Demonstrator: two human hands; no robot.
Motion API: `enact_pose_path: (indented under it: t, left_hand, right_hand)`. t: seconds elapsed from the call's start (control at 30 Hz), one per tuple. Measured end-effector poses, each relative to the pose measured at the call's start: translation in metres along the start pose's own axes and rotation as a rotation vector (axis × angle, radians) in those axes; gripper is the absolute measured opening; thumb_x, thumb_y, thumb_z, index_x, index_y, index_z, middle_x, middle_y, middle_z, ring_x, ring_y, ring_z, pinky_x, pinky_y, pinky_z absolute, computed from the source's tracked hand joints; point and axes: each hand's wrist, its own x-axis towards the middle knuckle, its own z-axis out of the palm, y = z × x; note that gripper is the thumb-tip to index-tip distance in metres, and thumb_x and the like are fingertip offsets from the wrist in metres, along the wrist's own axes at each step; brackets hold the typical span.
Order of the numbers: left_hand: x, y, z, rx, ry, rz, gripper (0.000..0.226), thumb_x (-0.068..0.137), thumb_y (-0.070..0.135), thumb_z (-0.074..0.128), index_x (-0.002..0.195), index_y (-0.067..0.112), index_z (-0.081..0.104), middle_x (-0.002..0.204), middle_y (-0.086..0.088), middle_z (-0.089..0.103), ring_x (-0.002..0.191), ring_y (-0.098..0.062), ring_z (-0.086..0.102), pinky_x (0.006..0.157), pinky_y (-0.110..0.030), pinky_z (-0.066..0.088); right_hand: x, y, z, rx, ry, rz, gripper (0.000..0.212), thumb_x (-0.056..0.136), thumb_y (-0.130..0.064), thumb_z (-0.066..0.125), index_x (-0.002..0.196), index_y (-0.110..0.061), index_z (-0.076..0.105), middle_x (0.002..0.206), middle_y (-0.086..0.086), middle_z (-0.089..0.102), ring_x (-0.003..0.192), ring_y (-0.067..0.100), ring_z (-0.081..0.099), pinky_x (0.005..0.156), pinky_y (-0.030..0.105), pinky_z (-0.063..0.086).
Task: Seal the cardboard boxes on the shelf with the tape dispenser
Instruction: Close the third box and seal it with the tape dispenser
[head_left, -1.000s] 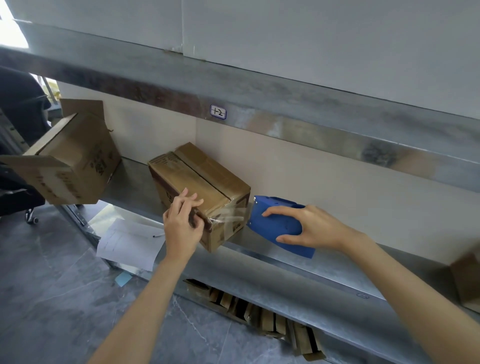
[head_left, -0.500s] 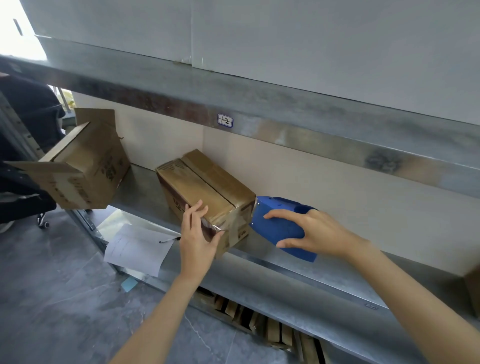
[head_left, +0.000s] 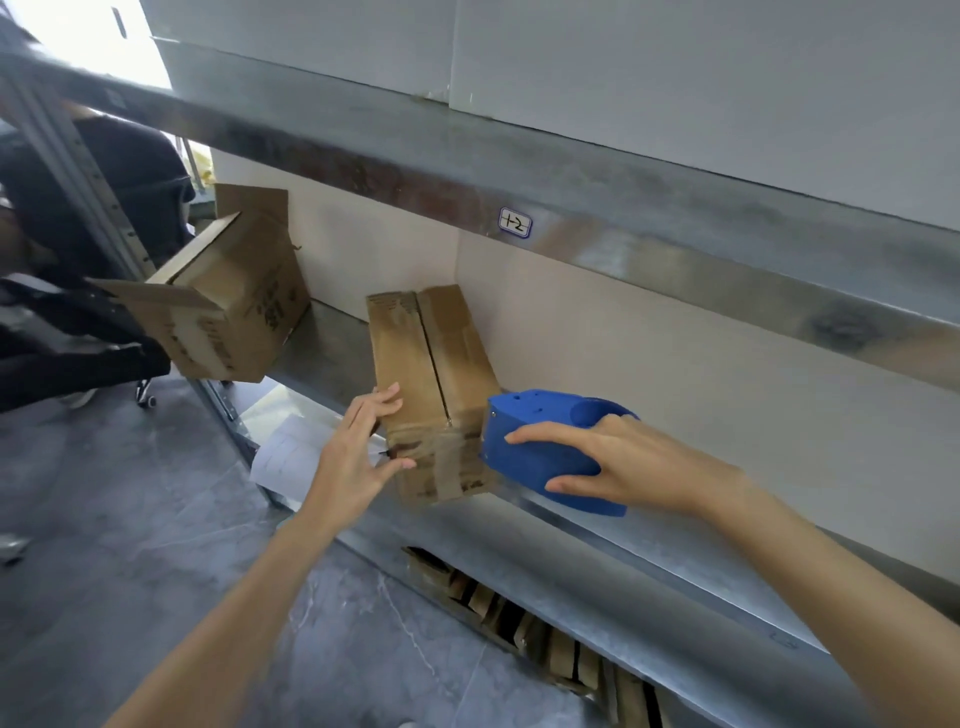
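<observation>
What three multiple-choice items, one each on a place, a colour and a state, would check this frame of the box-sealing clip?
1. Where is the tape dispenser relative to the closed box?
A. On top of it
B. At its right side
C. On the floor

2. What colour is the tape dispenser?
A. Blue
B. Red
C. Grey

3. What state is the other box, at the shelf's left end?
A. Taped shut
B. Crushed flat
C. Flaps open

Answers: 1 B, the right hand holds it against the box's right edge while the left hand steadies the other side; 2 A, its body is plainly blue; 3 C, its flaps stick out.
</observation>
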Motion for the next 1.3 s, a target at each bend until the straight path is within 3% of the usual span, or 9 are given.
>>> enact_pose_path:
  t: [0.13,0.3,0.47,0.67,0.77,0.93,1.03,1.17,1.3]
  left_hand:
    - [-0.001,-0.004,-0.005,0.017,-0.017,0.019,0.07,0.07,0.021,0.085,0.13,0.01,0.052,0.144,0.017,0.045,0.13,0.0,0.048,0.106,-0.029,0.047]
    - [0.001,-0.008,-0.007,0.025,-0.016,0.05,0.067,0.072,0.019,0.086,0.13,0.013,0.052,0.146,0.005,0.046,0.133,-0.014,0.049,0.1,-0.044,0.053]
    - [0.005,-0.006,-0.006,0.037,-0.024,0.05,0.067,0.074,0.019,0.085,0.132,0.017,0.053,0.146,0.006,0.045,0.134,-0.013,0.047,0.1,-0.047,0.053]
    - [0.009,-0.002,-0.005,0.06,-0.02,0.034,0.07,0.071,0.017,0.088,0.132,0.025,0.053,0.144,0.013,0.045,0.131,-0.006,0.048,0.101,-0.042,0.052]
    - [0.009,-0.002,-0.006,0.038,-0.021,0.015,0.073,0.07,0.014,0.089,0.131,0.028,0.051,0.143,0.015,0.046,0.131,-0.009,0.049,0.105,-0.044,0.05]
    - [0.017,0.006,-0.003,0.046,-0.045,0.027,0.074,0.07,0.013,0.089,0.132,0.027,0.052,0.144,0.014,0.047,0.133,-0.009,0.047,0.105,-0.043,0.049]
    - [0.015,0.002,-0.005,0.057,-0.037,0.011,0.074,0.069,0.013,0.09,0.13,0.029,0.051,0.142,0.012,0.047,0.131,-0.012,0.049,0.104,-0.047,0.05]
    - [0.011,-0.001,-0.003,0.041,-0.031,0.01,0.074,0.068,0.011,0.089,0.131,0.024,0.052,0.143,0.011,0.048,0.132,-0.012,0.049,0.104,-0.047,0.05]
    - [0.007,-0.002,-0.002,0.007,-0.021,0.002,0.074,0.068,0.007,0.089,0.132,0.017,0.052,0.142,0.009,0.048,0.132,-0.014,0.05,0.107,-0.047,0.048]
  right_hand:
    - [0.011,0.004,-0.001,-0.037,0.013,-0.024,0.052,0.095,-0.054,0.054,0.141,-0.061,0.029,0.053,-0.002,0.029,0.052,0.013,0.032,0.056,0.023,0.032]
    - [0.015,0.014,0.0,-0.065,0.048,-0.053,0.053,0.092,-0.057,0.055,0.137,-0.064,0.03,0.048,0.0,0.023,0.046,0.016,0.028,0.047,0.022,0.026]
    - [0.009,0.024,-0.005,-0.052,0.048,-0.029,0.054,0.087,-0.065,0.043,0.138,-0.064,0.024,0.049,0.002,0.029,0.046,0.017,0.029,0.049,0.02,0.029]
    - [-0.001,0.04,-0.007,0.003,0.043,-0.018,0.056,0.089,-0.056,0.057,0.134,-0.069,0.026,0.057,0.006,0.046,0.051,0.018,0.04,0.052,0.017,0.032]
    - [-0.013,0.048,-0.009,0.038,0.036,0.036,0.055,0.089,-0.053,0.06,0.132,-0.071,0.03,0.052,0.001,0.037,0.055,0.014,0.043,0.051,0.017,0.031]
    - [-0.025,0.052,-0.014,0.036,0.037,0.101,0.053,0.089,-0.051,0.063,0.13,-0.07,0.036,0.067,-0.029,0.05,0.061,0.005,0.049,0.052,0.018,0.031]
    - [-0.033,0.059,-0.016,-0.006,0.03,0.147,0.052,0.089,-0.051,0.063,0.128,-0.072,0.036,0.069,-0.034,0.049,0.063,0.001,0.049,0.052,0.019,0.03]
    - [-0.039,0.063,-0.013,-0.02,0.03,0.188,0.052,0.09,-0.053,0.06,0.129,-0.072,0.033,0.054,-0.008,0.047,0.052,0.009,0.044,0.053,0.019,0.034]
    - [-0.028,0.061,-0.007,-0.044,0.047,0.209,0.053,0.092,-0.053,0.058,0.135,-0.067,0.032,0.06,-0.004,0.05,0.052,0.011,0.043,0.056,0.019,0.036]
